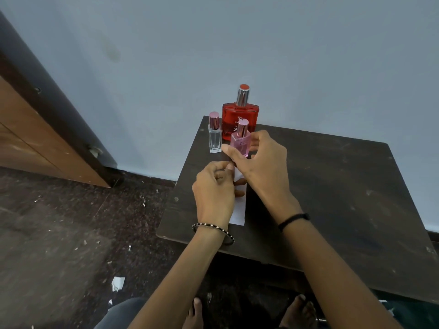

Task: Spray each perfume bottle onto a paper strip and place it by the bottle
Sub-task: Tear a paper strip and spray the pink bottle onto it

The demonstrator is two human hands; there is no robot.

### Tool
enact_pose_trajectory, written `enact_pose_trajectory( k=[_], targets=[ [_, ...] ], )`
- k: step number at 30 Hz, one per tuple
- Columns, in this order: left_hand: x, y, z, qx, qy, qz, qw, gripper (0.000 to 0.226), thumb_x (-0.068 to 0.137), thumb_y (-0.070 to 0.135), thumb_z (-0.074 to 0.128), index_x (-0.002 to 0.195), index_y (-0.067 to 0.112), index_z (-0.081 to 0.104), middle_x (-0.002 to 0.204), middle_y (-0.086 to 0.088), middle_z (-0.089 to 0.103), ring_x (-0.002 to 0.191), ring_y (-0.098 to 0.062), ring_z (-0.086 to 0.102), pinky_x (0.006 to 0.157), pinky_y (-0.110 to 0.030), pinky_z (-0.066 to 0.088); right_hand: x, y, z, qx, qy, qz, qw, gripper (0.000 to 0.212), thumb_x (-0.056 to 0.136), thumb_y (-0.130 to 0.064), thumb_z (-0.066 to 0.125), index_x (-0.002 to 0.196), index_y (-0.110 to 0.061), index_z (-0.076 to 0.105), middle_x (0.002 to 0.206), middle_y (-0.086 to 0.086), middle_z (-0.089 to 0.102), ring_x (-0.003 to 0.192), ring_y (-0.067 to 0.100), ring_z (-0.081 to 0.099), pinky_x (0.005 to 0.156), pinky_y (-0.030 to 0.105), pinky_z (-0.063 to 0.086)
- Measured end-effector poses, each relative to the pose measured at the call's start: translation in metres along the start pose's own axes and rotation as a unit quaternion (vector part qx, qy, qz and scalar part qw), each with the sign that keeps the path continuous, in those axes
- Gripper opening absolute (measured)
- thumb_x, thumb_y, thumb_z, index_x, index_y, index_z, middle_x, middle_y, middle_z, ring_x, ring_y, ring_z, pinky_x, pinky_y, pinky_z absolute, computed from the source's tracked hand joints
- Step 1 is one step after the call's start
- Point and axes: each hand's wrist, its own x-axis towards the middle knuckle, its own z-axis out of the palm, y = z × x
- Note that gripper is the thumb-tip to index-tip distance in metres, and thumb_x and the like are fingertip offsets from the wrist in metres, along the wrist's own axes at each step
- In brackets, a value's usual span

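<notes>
Pink bottle (241, 143) is approached by opened right hand (259, 162); paper strip (238, 210), pinched under left hand (213, 186) fingers, may be creased.

Red bottle (240, 119), pink bottle (241, 141), clear bottle (215, 138), white strip (238, 210), dark table (332, 186).

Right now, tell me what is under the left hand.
Under the left hand lies a white paper strip on the dark table; its near end shows below the wrist. The hand and the right hand cover its far end.
</notes>
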Motion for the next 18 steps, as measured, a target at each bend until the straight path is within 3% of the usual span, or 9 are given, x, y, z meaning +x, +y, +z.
enact_pose_trajectory(
  k=[2,4,8,11,13,15,18],
  targets=[
    [0.0,0.0,0.002,0.014,-0.003,0.01,1.0,0.015,0.1,0.017,0.062,0.094,0.014,0.075,0.079,-0.004,0.077,0.047,-0.006,0.07,0.046,-0.01,0.05,0.004,0.001,0.003,-0.033,0.009,-0.014,0.999,0.048,0.083,-0.052,0.075,0.113,-0.018,0.061,0.104,-0.002,0.071,0.089,0.011,0.068,0.078,0.03,0.059],
    [0.0,0.001,0.002,0.029,-0.004,0.014,0.999,0.015,0.1,0.014,0.061,0.095,0.015,0.075,0.081,-0.002,0.076,0.05,-0.007,0.071,0.046,-0.008,0.048,0.003,0.0,0.0,-0.042,0.012,-0.024,0.999,0.044,0.086,-0.046,0.074,0.114,-0.015,0.061,0.104,0.001,0.073,0.089,0.014,0.069,0.078,0.034,0.06],
    [0.0,0.005,0.002,0.038,-0.001,0.013,0.999,0.017,0.1,0.014,0.059,0.105,0.015,0.076,0.086,0.0,0.076,0.069,-0.019,0.075,0.048,-0.007,0.048,-0.013,0.003,-0.023,0.002,0.016,-0.04,0.999,0.037,0.088,-0.042,0.073,0.109,-0.021,0.051,0.095,-0.007,0.064,0.068,-0.008,0.059,0.059,0.0,0.046],
    [-0.003,0.009,0.004,0.02,0.0,0.029,0.999,0.017,0.099,0.014,0.06,0.108,0.018,0.075,0.088,0.003,0.077,0.075,-0.008,0.075,0.054,-0.011,0.055,-0.034,0.01,-0.048,0.064,0.002,-0.003,0.998,0.036,0.088,-0.051,0.069,0.109,-0.031,0.048,0.094,-0.018,0.062,0.073,-0.017,0.063,0.062,-0.007,0.041],
    [-0.006,0.013,0.007,0.022,-0.011,0.052,0.998,0.02,0.098,0.015,0.061,0.112,0.021,0.075,0.092,0.008,0.077,0.083,-0.003,0.074,0.066,-0.021,0.061,-0.047,0.015,-0.061,0.142,-0.019,0.054,0.988,0.035,0.087,-0.054,0.068,0.109,-0.032,0.053,0.096,-0.017,0.067,0.082,-0.009,0.067,0.065,0.002,0.05],
    [-0.008,0.018,0.01,0.024,-0.027,0.071,0.997,0.021,0.097,0.018,0.062,0.11,0.026,0.076,0.096,0.014,0.076,0.091,-0.003,0.073,0.082,-0.031,0.062,-0.054,0.016,-0.069,0.232,-0.043,0.11,0.965,0.031,0.088,-0.047,0.071,0.112,-0.03,0.059,0.089,-0.009,0.07,0.069,0.004,0.068,0.06,0.016,0.056],
    [-0.014,0.027,0.016,-0.009,-0.063,0.064,0.996,0.019,0.1,0.033,0.058,0.097,0.036,0.076,0.09,0.022,0.076,0.092,0.002,0.07,0.089,-0.033,0.059,-0.058,0.013,-0.08,0.341,-0.091,0.147,0.924,0.03,0.085,-0.041,0.075,0.109,-0.027,0.063,0.073,0.001,0.068,0.057,0.019,0.057,0.047,0.024,0.049]
  ],
)
